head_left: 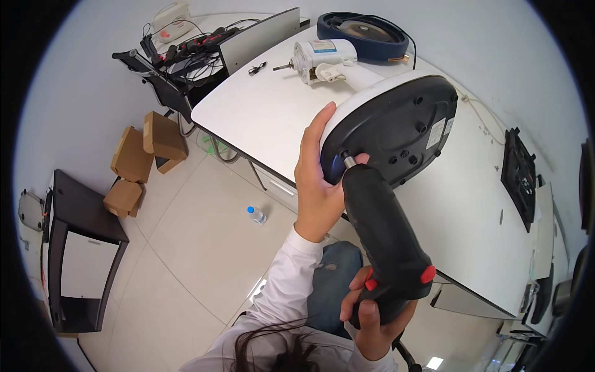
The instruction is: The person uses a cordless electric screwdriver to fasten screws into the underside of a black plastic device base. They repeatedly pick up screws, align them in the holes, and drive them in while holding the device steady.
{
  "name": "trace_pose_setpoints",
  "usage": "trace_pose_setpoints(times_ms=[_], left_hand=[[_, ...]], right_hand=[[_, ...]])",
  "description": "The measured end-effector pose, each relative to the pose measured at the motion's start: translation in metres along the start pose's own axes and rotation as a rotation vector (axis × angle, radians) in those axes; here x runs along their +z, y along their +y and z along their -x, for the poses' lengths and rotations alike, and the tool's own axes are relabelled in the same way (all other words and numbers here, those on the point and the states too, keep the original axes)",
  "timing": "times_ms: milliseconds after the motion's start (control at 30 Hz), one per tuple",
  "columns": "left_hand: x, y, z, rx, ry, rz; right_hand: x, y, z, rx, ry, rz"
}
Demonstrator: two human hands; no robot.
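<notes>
My left hand (317,177) grips the near left edge of a fan base (372,139), tilted up so its black underside faces me. That underside has several round holes or feet and a pale label. From the base's white rim a white neck leads back to a fan motor (325,54) with a bare metal shaft, lying on the table. In my right hand (378,322) is a black cordless screwdriver (387,232) with red buttons, held by its handle. The screwdriver's metal tip meets a hole near the base's left end; the screw itself, if any, is hidden.
The white table (248,111) curves around in front of me. A round dark blue appliance (365,34) stands at its back, and a black tool case (519,177) lies open at the right. Cardboard boxes (133,155) and a water bottle (256,215) are on the floor.
</notes>
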State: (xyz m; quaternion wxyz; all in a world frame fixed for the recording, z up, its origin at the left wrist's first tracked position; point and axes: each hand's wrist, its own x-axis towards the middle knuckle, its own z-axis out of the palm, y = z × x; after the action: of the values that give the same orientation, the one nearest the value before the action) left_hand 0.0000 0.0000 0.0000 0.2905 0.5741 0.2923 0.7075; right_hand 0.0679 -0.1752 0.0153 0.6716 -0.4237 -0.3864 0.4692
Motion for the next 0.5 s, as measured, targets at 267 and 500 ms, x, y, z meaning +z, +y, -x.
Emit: trace_pose_setpoints(times_ms=[267, 500], left_hand=[[0.002, 0.003, -0.001, -0.001, 0.011, 0.008], [0.004, 0.009, 0.001, -0.124, 0.010, 0.087]], right_hand=[[-0.006, -0.001, 0.000, 0.000, -0.046, -0.037], [-0.005, 0.000, 0.000, -0.003, -0.032, -0.034]])
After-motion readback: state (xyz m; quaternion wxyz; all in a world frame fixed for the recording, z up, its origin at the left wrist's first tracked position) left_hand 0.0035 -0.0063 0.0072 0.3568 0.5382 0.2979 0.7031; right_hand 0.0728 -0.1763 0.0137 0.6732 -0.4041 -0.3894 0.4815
